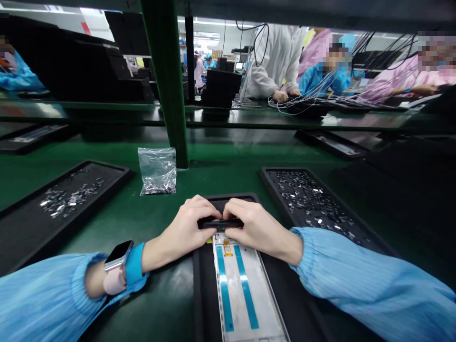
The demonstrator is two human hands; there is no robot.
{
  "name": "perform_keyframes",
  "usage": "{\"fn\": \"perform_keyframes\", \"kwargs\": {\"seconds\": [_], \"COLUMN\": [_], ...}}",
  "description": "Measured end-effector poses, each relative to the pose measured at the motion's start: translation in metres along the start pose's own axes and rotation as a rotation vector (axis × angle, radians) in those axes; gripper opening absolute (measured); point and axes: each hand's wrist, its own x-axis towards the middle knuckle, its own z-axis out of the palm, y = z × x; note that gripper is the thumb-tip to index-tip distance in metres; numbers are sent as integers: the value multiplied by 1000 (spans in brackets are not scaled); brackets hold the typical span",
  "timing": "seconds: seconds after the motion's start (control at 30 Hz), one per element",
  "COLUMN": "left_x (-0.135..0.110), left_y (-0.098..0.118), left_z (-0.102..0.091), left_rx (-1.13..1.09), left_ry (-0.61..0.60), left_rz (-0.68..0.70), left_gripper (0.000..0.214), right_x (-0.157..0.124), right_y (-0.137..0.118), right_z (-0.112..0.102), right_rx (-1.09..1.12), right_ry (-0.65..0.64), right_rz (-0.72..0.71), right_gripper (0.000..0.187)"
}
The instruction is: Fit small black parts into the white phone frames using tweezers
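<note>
My left hand (pixel 195 219) and my right hand (pixel 251 225) meet at the far end of a phone frame. Between their thumbs and fingers they pinch a narrow black bar-shaped piece (pixel 223 224); its exact kind is unclear. Below it, the silvery phone frame (pixel 233 289) carries two blue adhesive strips and a small orange flex cable (pixel 227 248). This frame lies in a black tray (pixel 204 304). Both thumbs are on the near side of the black piece, close to the frame's top end. The fingers partly hide what they touch.
Trays of small metal parts stand left (pixel 117 170) and right (pixel 272 183). A clear zip bag (pixel 157 171) with small parts sits before a green post (pixel 167 85). More trays with frames lie farther back. Co-workers, cables (pixel 306 97) and black stacked trays (pixel 221 88) are across the bench.
</note>
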Motion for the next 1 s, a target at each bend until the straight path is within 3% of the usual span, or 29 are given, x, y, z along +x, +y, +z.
{"fn": "perform_keyframes", "kwargs": {"seconds": [0.23,0.4,0.7,1.0], "left_x": [2,5,7,8], "left_y": [0,4,9,12], "left_z": [-2,-8,-10,-10], "left_rx": [-29,31,84,165], "left_ry": [-15,-87,-120,-179], "left_rz": [97,164,196,203], "left_gripper": [5,10,16,14], "right_x": [3,8,11,18], "right_y": [-3,-1,13,14], "right_z": [-5,-13,-13,-14], "right_rx": [-58,44,304,372], "right_ry": [-85,-88,-100,-196], "right_rz": [-22,-8,180,354], "right_gripper": [15,14,7,9]}}
